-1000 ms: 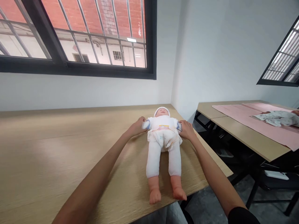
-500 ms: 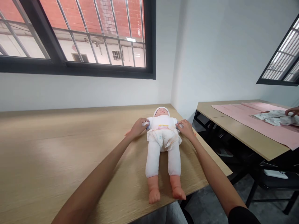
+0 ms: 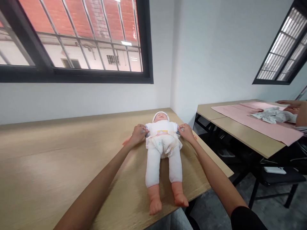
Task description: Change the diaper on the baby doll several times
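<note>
A baby doll point(image 3: 163, 153) lies on its back on the wooden table point(image 3: 72, 153), bare feet towards me. It wears a white cap point(image 3: 160, 113), a white short-sleeved top point(image 3: 161, 125) and a diaper point(image 3: 164, 142). My left hand point(image 3: 139, 133) is closed at the sleeve on the doll's left-side arm as I see it, fingertips pinched. My right hand point(image 3: 186, 131) pinches the opposite sleeve in the same way. A bit of blue shows at both sleeve ends. The doll's forearms are mostly hidden behind my hands.
A second table point(image 3: 240, 127) on the right bears a pink mat point(image 3: 259, 124) and a white patterned baby garment point(image 3: 273, 115). Another person's arm point(image 3: 301, 113) reaches in there. Below, a black chair point(image 3: 285, 177) holds a white object point(image 3: 275, 170). Walls and a barred window stand behind.
The view has turned slightly right, so everything sits further left. My hands stay at the doll's sleeves. At the other table, more of the other person's arm has come into view.
</note>
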The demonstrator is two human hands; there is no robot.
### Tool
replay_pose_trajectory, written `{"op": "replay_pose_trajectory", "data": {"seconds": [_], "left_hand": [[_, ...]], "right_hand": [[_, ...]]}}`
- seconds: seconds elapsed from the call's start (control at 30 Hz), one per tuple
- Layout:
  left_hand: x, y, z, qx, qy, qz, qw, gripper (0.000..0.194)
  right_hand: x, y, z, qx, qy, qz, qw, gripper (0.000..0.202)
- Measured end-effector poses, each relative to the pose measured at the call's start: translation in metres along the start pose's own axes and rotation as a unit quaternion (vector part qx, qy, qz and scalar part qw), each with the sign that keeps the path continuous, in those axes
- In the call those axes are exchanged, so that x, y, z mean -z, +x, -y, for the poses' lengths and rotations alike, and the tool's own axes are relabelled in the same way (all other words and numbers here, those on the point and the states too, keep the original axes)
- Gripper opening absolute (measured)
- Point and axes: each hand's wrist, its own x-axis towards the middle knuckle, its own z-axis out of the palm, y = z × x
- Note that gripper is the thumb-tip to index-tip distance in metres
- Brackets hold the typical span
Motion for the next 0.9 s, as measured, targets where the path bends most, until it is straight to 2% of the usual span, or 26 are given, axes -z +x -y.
{"op": "replay_pose_trajectory", "data": {"seconds": [0.13, 0.23, 0.33, 0.53, 0.7, 0.9], "left_hand": [[0.01, 0.0, 0.001, -0.008, -0.025, 0.014, 1.0, 0.013], [0.014, 0.0, 0.002, 0.011, -0.041, 0.026, 0.999, 0.014], [0.013, 0.0, 0.002, 0.055, -0.058, 0.028, 0.996, 0.015], [0.003, 0.0, 0.0, 0.108, -0.053, -0.014, 0.993, 0.013], [-0.003, -0.005, -0.003, 0.097, -0.052, -0.035, 0.993, 0.016], [-0.005, -0.008, -0.012, 0.078, -0.054, -0.052, 0.994, 0.01]], "right_hand": [[0.002, 0.0, 0.001, -0.025, -0.031, -0.006, 0.999, 0.019], [0.002, 0.001, -0.001, -0.025, -0.029, -0.003, 0.999, 0.019], [0.001, 0.001, -0.004, -0.021, -0.024, 0.001, 0.999, 0.019], [0.001, 0.0, -0.004, -0.021, -0.024, -0.004, 0.999, 0.023], [0.0, 0.0, -0.003, -0.016, -0.004, 0.0, 1.0, 0.021], [-0.002, -0.002, -0.003, -0.013, 0.009, -0.004, 1.0, 0.019]]}}
